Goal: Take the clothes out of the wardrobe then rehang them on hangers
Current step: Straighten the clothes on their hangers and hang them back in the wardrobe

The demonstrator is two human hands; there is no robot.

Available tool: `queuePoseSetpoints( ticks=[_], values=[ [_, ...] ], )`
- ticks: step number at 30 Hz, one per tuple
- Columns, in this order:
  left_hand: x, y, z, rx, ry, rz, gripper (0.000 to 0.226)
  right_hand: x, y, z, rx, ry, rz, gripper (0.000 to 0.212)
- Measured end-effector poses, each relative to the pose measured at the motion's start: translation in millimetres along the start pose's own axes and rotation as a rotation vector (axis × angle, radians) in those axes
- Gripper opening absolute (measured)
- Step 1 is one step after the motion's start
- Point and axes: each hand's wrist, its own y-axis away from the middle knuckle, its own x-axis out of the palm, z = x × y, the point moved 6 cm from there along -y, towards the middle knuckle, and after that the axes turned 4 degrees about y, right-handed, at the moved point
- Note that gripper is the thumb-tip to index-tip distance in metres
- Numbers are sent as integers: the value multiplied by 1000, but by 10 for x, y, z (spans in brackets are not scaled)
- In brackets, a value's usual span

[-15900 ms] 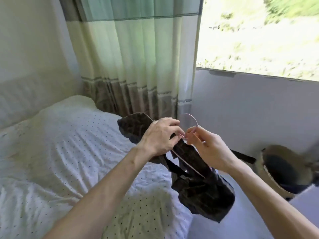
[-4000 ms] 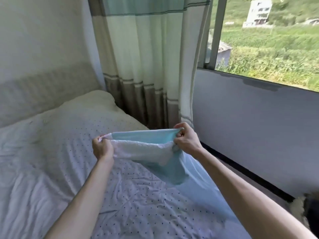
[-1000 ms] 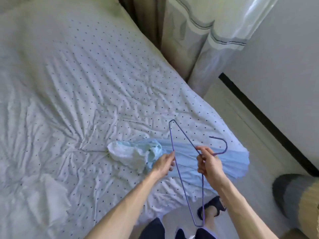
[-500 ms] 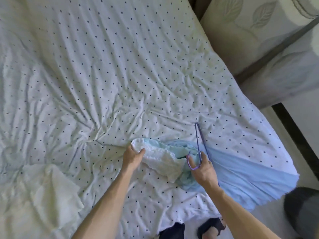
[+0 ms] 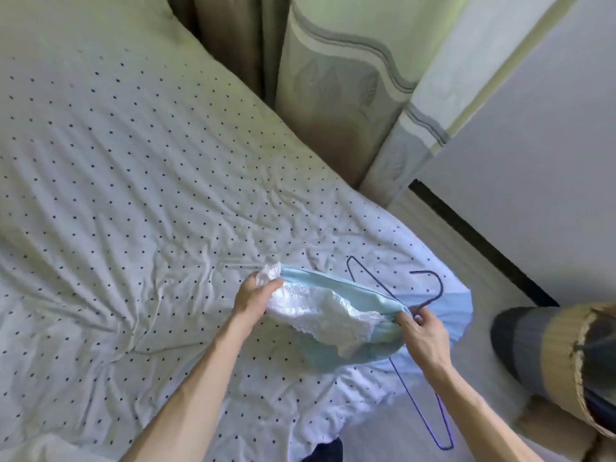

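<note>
**Two hands on one garment, hanger partly fed in**

Both hands are engaged. My left hand (image 5: 255,295) pinches the left end of the opening of a light blue cloth garment with white lace lining (image 5: 336,289), fingers curled over the hem. My right hand (image 5: 421,331) pinches the opposite end and, in the same grip, the neck of a thin purple wire hanger (image 5: 440,285). The opening is pulled taut between them, in my judgement so the wire can pass inside without snagging the lace.

The garment lies on the near corner of the white bed sheet with small dark dots (image 5: 133,195); its blue tail spreads toward the edge. One hanger shoulder shows above the cloth, the other hangs off the bed below my right wrist, and the hook points away from me.

The step in hand appears to be threading. The wardrobe is not in view.

Risk: lace may catch on the wire; a one-handed double grip may slip.

Also present: a pale patterned curtain (image 5: 333,95) beyond the bed and a striped woven basket (image 5: 560,348) at right.
</note>
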Motion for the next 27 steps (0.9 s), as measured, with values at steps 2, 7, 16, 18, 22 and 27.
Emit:
queuePoseSetpoints(
  ticks=[2,7,16,18,22,27],
  values=[
    [282,328,-554,184,-163,55,72,-622,145,-48,-2,-101,-118,20],
    [1124,1575,-1936,625,-454,128,15,-2255,749,-303,-102,-255,-390,26],
    [3093,4025,-2905,1040,-308,415,17,-4287,2028,-1714,-80,-171,-623,9],
    [3526,4530,-2750,975,-232,591,14,-4371,2220,-2165,37,-53,-559,12],
    [4232,5466,-2180,872,-265,902,14,-4244,2594,-3010,278,28,-472,21],
    [4736,6382,-1589,989,-389,1048,21,-4262,3225,-3581,280,-320,-713,43]
  ],
)
